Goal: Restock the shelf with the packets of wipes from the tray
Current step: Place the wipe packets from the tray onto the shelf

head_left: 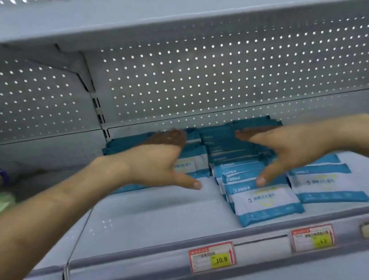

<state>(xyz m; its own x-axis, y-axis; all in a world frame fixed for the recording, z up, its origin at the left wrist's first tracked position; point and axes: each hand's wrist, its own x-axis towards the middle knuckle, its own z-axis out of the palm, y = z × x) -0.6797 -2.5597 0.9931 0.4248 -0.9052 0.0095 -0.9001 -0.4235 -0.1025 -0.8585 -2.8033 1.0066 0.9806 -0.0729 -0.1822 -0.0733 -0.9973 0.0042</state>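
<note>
Blue-and-white packets of wipes [263, 202] already lie on the grey metal shelf [143, 221] in three groups. A low stack [195, 162] sits to the left and a leaning row fills the middle. A single flat packet [327, 185] lies to the right. The tray is not in view, and neither hand carries anything.

Both hands reach in with fingers straight and thumbs spread, palms turned towards each other, gripping nothing. The left hand [155, 162] lies along the left stack, its fingers stretched back over the top and its thumb hanging over bare shelf in front. The right hand [290, 145] hovers over the middle row, fingertips towards the perforated back panel [216, 72] and thumb tip at the top edge of the front packet. Motion blur hides whether it actually touches.

The relation that matters is this: the middle row runs front to back, each packet's long side lying left to right, and the row sits between the two palms. The right hand is nearer to it, while the left has the stack in between. My guess is that the step in hand is squaring up or pressing the groups together, a squeeze along the packets' long sides. The tilted front packets look likely to slide forward towards the price tags [211, 257] if pushed unevenly.
</note>
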